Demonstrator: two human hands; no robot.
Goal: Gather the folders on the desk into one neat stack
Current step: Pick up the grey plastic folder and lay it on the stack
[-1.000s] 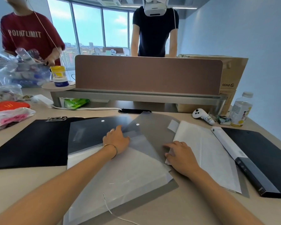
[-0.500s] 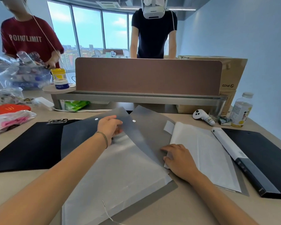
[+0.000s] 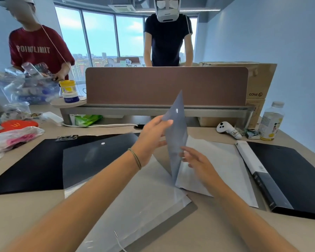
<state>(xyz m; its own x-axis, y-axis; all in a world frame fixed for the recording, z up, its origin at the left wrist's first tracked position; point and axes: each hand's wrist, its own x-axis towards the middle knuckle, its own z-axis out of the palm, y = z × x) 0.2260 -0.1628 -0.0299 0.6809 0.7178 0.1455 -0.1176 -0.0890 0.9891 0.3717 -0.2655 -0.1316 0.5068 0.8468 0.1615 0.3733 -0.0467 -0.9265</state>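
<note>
Pinched between thumb and fingers of the left hand (image 3: 153, 133) is the upper edge of a translucent grey folder (image 3: 176, 142), which stands almost on edge in the middle of the desk (image 3: 216, 226), its top corner pointing up toward the brown divider screen (image 3: 164, 84). Its lower edge seems to rest on the sheets below, so the pinch sits high on the flap and the bulk of the folder hangs beneath and to the right of the fingers. The right hand (image 3: 195, 160) is spread open with fingers apart, flat against the folder's right face low down, gripping nothing; judging by its place, it steadies the upright sheet so that it can swing over without flopping.

Going by size, the black clipboard (image 3: 25, 164) lies flat on the left, its metal clip at the far edge, and a black binder (image 3: 295, 175) lies at the right edge of the desk with its spine toward the centre. A second grey translucent folder (image 3: 91, 160) lies partly over the clipboard. A clear plastic sleeve (image 3: 135, 206) spreads toward the near edge under the left forearm, and a white paper-filled sleeve (image 3: 225, 164) lies between the raised folder and the binder. These are still spread side by side, so the stack looks barely begun. A white controller (image 3: 227, 129) and a drink bottle (image 3: 271, 120) stand well apart, far right.
</note>
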